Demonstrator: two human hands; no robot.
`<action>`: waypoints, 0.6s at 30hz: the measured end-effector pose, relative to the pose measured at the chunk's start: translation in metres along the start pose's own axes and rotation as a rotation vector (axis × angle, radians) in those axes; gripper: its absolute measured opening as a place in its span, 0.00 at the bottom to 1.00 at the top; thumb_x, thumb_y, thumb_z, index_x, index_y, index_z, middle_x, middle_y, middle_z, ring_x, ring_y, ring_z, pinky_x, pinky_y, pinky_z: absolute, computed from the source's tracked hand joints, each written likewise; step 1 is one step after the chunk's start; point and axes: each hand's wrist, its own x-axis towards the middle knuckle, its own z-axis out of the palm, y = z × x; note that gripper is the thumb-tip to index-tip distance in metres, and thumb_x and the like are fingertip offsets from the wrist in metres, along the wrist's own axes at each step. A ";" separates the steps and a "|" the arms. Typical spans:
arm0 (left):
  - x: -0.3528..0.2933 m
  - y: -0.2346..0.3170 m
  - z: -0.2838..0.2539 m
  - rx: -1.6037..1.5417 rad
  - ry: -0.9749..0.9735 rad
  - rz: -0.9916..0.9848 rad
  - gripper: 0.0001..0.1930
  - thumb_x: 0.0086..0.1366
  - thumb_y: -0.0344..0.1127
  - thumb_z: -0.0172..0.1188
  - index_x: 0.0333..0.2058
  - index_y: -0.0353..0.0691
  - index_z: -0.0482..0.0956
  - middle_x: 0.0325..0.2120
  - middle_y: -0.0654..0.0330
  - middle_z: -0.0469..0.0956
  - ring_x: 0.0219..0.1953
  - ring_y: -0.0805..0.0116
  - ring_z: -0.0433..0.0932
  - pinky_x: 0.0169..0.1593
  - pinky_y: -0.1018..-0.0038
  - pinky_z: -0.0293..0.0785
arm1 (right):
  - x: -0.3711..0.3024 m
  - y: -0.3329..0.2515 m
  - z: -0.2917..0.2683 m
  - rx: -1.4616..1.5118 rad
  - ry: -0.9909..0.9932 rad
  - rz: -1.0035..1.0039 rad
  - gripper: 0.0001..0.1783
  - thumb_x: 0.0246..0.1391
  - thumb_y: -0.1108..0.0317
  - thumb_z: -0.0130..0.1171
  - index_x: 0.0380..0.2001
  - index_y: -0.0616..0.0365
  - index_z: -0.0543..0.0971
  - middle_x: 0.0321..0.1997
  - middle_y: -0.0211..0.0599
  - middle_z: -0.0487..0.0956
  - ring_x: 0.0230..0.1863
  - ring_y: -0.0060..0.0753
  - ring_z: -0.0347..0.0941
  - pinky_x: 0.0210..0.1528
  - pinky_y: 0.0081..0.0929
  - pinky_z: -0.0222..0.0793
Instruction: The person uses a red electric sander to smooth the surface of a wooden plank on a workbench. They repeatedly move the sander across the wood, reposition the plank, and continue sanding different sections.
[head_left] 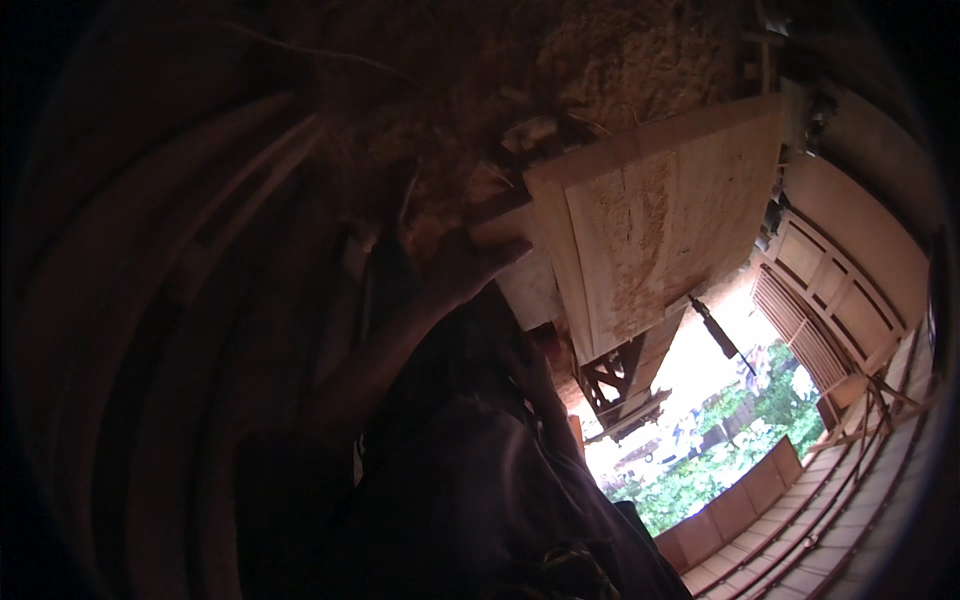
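Observation:
My left hand reaches in from the lower left and grips the near end of a pale wooden board. Its thumb lies across the board's face, while the other fingers are mostly lost in shadow. This board sits against the left side of a broad, thick wooden slab or bench top strewn with shavings. Lower down, close to my body, my right hand is a dark shape beneath the board's near end. Deep shadow hides its fingers and anything in them.
Shavings and scraps cover the dark ground beyond the slab. Long planks stand or lean along the left. A slatted wooden frame and a panelled door are at the right, beside a bright opening onto greenery.

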 end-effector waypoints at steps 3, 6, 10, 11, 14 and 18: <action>-0.001 0.004 0.003 -0.039 -0.021 0.006 0.23 0.64 0.45 0.78 0.51 0.35 0.86 0.43 0.55 0.89 0.47 0.68 0.87 0.52 0.69 0.84 | 0.003 0.003 0.000 0.065 -0.029 0.004 0.28 0.68 0.56 0.65 0.63 0.63 0.79 0.60 0.53 0.85 0.63 0.45 0.80 0.67 0.41 0.72; -0.005 0.021 0.011 -0.099 0.008 0.059 0.25 0.64 0.45 0.78 0.54 0.36 0.85 0.45 0.55 0.88 0.48 0.67 0.87 0.54 0.68 0.84 | 0.007 0.006 0.002 0.116 -0.068 0.009 0.31 0.67 0.54 0.66 0.64 0.65 0.78 0.60 0.54 0.85 0.62 0.43 0.81 0.65 0.40 0.73; -0.007 0.017 0.005 0.040 0.023 0.036 0.26 0.64 0.44 0.78 0.56 0.36 0.84 0.46 0.54 0.88 0.49 0.65 0.87 0.55 0.66 0.84 | 0.006 -0.003 0.007 0.002 -0.024 0.082 0.38 0.64 0.49 0.69 0.66 0.69 0.76 0.58 0.59 0.85 0.61 0.44 0.82 0.60 0.40 0.77; -0.006 0.014 0.005 0.041 0.019 0.045 0.26 0.64 0.44 0.78 0.56 0.36 0.84 0.46 0.54 0.88 0.49 0.65 0.87 0.55 0.66 0.84 | 0.005 -0.003 0.008 -0.027 -0.020 0.102 0.38 0.64 0.49 0.69 0.66 0.68 0.76 0.59 0.59 0.84 0.62 0.45 0.81 0.62 0.41 0.76; -0.005 0.026 0.007 -0.026 -0.009 0.079 0.27 0.64 0.46 0.78 0.55 0.36 0.85 0.45 0.54 0.88 0.48 0.64 0.87 0.56 0.65 0.84 | 0.001 -0.026 0.008 -0.121 -0.010 0.161 0.33 0.67 0.51 0.65 0.66 0.62 0.78 0.64 0.57 0.82 0.67 0.46 0.78 0.70 0.41 0.69; 0.000 0.008 0.007 0.177 -0.044 -0.049 0.30 0.63 0.50 0.78 0.57 0.37 0.83 0.47 0.52 0.88 0.50 0.62 0.87 0.56 0.64 0.84 | 0.004 -0.025 0.002 -0.069 -0.112 0.157 0.34 0.67 0.50 0.65 0.67 0.63 0.77 0.65 0.59 0.82 0.68 0.47 0.77 0.71 0.41 0.68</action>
